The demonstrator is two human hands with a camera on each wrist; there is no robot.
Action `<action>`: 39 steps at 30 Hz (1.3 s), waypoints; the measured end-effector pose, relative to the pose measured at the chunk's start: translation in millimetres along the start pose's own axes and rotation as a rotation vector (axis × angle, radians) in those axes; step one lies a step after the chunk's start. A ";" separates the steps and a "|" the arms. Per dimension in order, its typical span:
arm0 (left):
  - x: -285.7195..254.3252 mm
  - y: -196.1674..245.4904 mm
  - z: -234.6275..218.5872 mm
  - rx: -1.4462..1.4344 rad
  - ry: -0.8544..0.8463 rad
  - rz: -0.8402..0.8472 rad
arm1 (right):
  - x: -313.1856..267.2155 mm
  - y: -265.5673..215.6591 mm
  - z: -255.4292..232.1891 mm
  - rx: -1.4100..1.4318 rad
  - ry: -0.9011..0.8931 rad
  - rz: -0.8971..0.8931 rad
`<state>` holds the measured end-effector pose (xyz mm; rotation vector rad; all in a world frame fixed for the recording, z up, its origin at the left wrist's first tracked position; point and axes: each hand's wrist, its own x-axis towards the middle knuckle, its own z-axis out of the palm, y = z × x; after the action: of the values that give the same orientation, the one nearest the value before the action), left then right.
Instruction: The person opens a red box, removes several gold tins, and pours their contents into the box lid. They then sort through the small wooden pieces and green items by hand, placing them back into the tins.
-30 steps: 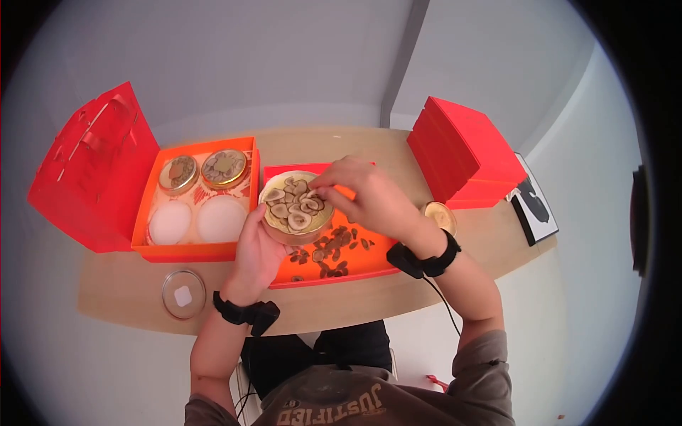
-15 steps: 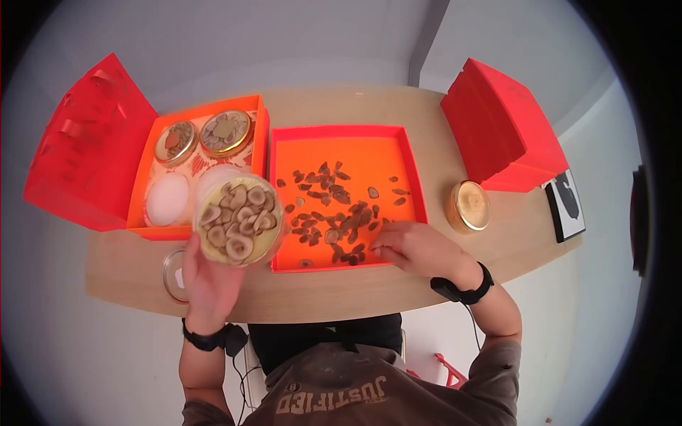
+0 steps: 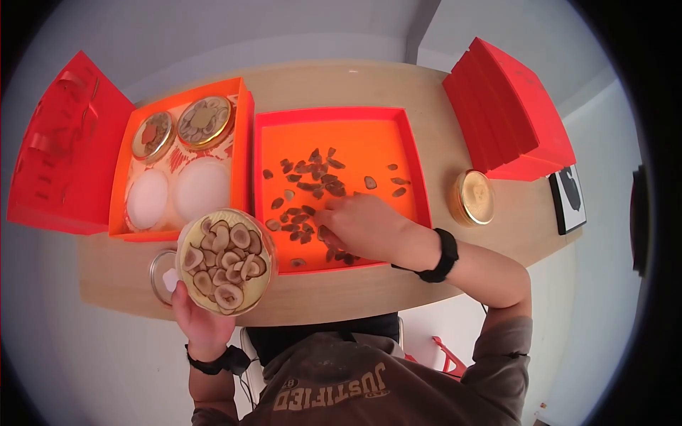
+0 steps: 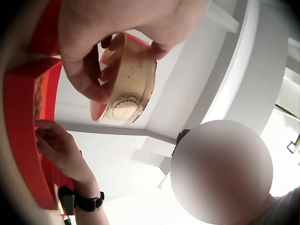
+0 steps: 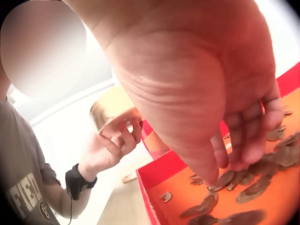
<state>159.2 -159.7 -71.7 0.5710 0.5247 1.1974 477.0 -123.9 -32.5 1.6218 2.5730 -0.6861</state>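
Note:
My left hand (image 3: 204, 326) holds a round tub (image 3: 227, 263) of pale, dark-rimmed dried slices from below, near the table's front edge. In the left wrist view, my fingers and thumb curl round the tub's wall (image 4: 133, 77). My right hand (image 3: 369, 228) reaches down into a shallow red tray with an orange floor (image 3: 355, 145), over small dark slices (image 3: 312, 186). The right wrist view shows the thumb of my right hand (image 5: 187, 93) touching a slice (image 5: 224, 180), apart from the fingers, which reach down to other slices.
Left of the tray stands an orange box (image 3: 249, 131) with two lidded jars and two white rounds. A clear lid (image 3: 160, 278) lies in front. On the right are a gold-lidded jar (image 3: 476, 197), a red box (image 3: 497, 106) and a black-framed picture (image 3: 568, 199).
My right hand left the tub for the tray's front right, then moved left over the slices. My left hand carried the tub left and towards my body.

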 end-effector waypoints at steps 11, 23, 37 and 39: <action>-3.0 5.5 0.5 -0.010 -0.031 0.014 | 22.0 -3.4 -5.8 0.265 -0.168 -0.135; -9.2 10.1 -3.1 -0.045 -0.031 0.041 | 38.5 -10.2 28.9 -0.001 -0.112 -0.364; -9.1 13.5 -5.8 -0.077 -0.031 0.040 | 50.1 -10.0 -23.0 0.380 0.027 -0.085; -8.7 13.6 -6.1 -0.063 -0.032 0.052 | 67.3 -16.4 -14.6 0.262 -0.032 0.014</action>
<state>143.2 -163.6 -66.6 0.5517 0.4452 1.2473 435.0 -67.0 -30.3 1.6759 2.5355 -1.0781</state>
